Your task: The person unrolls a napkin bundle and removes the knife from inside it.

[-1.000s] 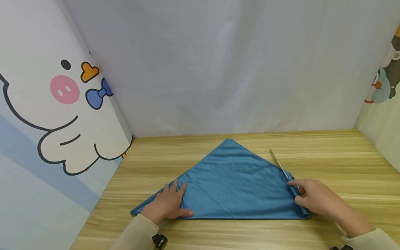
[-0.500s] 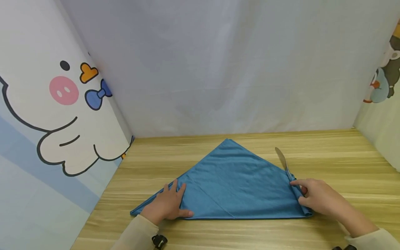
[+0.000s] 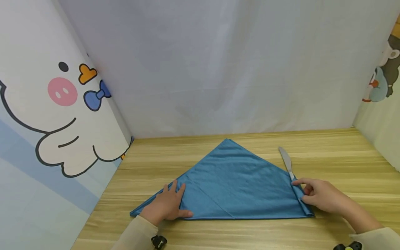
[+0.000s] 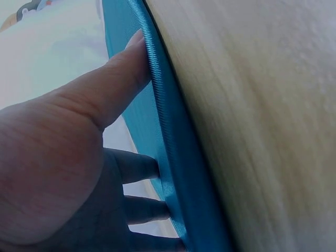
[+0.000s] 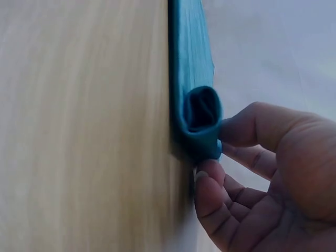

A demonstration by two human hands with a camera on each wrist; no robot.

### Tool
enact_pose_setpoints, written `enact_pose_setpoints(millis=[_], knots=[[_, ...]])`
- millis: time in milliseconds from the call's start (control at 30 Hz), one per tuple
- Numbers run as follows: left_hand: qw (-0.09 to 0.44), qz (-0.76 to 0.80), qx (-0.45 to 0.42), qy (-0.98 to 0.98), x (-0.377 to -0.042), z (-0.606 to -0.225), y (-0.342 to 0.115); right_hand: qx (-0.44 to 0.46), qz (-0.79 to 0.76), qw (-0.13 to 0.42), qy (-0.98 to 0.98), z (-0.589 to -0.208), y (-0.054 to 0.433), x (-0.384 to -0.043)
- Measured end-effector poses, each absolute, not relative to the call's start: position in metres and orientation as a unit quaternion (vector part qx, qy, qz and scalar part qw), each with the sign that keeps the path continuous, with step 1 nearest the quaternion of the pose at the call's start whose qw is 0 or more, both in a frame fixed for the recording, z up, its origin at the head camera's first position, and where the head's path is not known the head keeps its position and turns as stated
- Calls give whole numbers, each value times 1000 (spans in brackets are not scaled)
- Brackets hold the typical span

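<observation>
A blue cloth napkin (image 3: 231,180), folded into a triangle, lies on the table with its peak pointing away. My left hand (image 3: 167,203) rests on its left part, fingers spread and straight; the left wrist view has the thumb (image 4: 113,79) along the folded edge. At the right end the fabric is rolled into a narrow tube, whose coiled end (image 5: 202,113) shows in the right wrist view. Out of the far end of this roll sticks a table knife's blade (image 3: 285,158); its handle is hidden in the fabric. My right hand (image 3: 322,196) pinches the roll between thumb and fingers.
Wood-grain table (image 3: 256,234) surrounds the napkin. A pale curtain (image 3: 237,69) rises behind the table's back edge, and printed cartoon panels (image 3: 40,146) stand at the left and right sides.
The right hand and the rolled end have shifted slightly right. The knife has moved right with them and turned, so its blade now shows its broad side. The left hand stays in place.
</observation>
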State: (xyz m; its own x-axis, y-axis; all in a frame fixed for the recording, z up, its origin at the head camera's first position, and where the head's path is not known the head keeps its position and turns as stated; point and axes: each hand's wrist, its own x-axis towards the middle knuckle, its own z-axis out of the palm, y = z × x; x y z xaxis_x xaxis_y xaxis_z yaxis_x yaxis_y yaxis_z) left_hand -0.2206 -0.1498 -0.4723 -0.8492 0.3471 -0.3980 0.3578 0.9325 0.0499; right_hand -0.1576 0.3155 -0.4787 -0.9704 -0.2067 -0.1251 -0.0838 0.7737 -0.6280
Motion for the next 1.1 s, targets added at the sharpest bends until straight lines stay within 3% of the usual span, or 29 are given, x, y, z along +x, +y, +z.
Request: enact_pose_setpoints(millis=[700, 1100], knots=[[200, -11, 181, 963, -219, -473, -150, -88, -341, 91, 931, -480, 320, -158], [197, -21, 188, 962, -221, -474, -149, -128, -214, 20, 968, -471, 294, -152]])
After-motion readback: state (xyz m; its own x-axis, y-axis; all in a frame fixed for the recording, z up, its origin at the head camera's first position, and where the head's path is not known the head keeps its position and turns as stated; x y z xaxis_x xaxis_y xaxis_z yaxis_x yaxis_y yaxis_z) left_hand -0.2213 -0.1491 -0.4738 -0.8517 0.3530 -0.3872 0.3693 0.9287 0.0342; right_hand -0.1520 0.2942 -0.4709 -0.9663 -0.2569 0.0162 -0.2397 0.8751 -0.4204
